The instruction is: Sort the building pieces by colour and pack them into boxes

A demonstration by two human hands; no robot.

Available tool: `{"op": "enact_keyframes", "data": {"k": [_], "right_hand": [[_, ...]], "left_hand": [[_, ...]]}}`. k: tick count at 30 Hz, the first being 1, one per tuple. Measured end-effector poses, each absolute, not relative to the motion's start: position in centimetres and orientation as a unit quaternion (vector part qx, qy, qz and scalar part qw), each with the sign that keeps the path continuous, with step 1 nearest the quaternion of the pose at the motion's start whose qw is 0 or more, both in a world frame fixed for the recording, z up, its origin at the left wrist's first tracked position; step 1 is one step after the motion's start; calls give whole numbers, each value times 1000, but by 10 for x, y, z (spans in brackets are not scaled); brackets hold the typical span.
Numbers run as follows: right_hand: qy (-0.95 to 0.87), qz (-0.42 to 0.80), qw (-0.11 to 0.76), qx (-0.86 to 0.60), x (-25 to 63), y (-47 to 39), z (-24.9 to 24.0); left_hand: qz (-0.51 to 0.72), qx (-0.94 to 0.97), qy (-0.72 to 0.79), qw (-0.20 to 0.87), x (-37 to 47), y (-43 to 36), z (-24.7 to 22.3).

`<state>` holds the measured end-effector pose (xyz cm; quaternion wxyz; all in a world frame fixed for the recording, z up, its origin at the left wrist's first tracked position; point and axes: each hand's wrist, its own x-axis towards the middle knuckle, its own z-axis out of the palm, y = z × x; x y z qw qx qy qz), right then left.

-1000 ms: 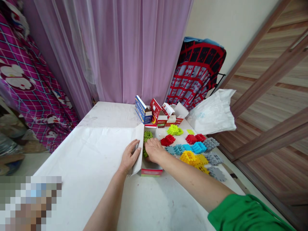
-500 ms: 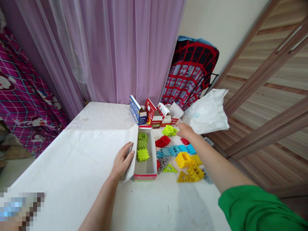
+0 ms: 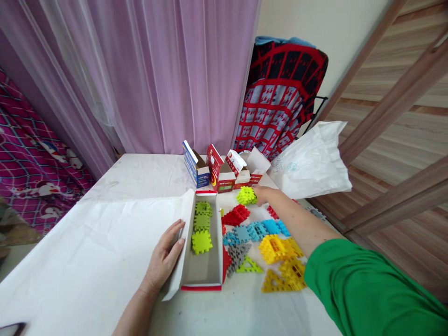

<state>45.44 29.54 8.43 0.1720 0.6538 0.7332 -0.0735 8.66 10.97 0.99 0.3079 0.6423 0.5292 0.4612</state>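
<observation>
An open long box with white inside walls and a red rim stands in front of me, holding several green building blocks. My left hand rests against its folded-out white flap, fingers stretched out and thumb apart. Beyond the box's right side, my right hand closes at the edge of a cluster of lime-green blocks; its fingertips are partly hidden. Nearer me lie red blocks, blue blocks, yellow blocks, grey pieces and a lime-green triangle.
Small open cartons, one blue and one red among them, stand at the table's back. A white plastic bag sits at the back right. The white-covered table extends left; a wooden wardrobe is at the right.
The view has shifted closer to the table. My right hand has come up against the lime-green cluster. My left hand stays by the flap.
</observation>
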Motion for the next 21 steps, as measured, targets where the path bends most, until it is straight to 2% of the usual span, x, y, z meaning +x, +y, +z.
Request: {"op": "enact_keyframes", "data": {"k": [8,16,21], "right_hand": [[734,-86,178,650,469,297,79],[731,-59,199,650,485,272,120],[745,-71,171,640,474,258,141]], "left_hand": [[459,638,531,317,87,109,11],[464,635,531,315,91,109,14],[467,642,528,300,91,110,13]]}}
